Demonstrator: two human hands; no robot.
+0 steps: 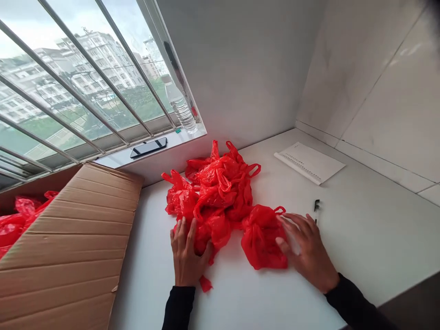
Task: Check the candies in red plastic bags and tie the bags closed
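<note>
A heap of crumpled red plastic bags [223,178] lies on the white table [254,298]. My left hand [188,254] rests against the near left edge of the heap, fingers spread over the red plastic. At the near right, a bunched red plastic bag [263,238] sits beside the heap, touching it. Along its right side is my right hand [305,245], with fingers apart and the fingertips at the bag's edge. A small red scrap [206,284] shows just right of my left wrist.
On the left stands a cardboard box [79,238] with more red bags [24,217] inside. A phone [149,148] and a water bottle [182,107] are on the windowsill. Toward the right lie a white notepad [309,162] and a pen [316,208]. Walls bound the table's back.
</note>
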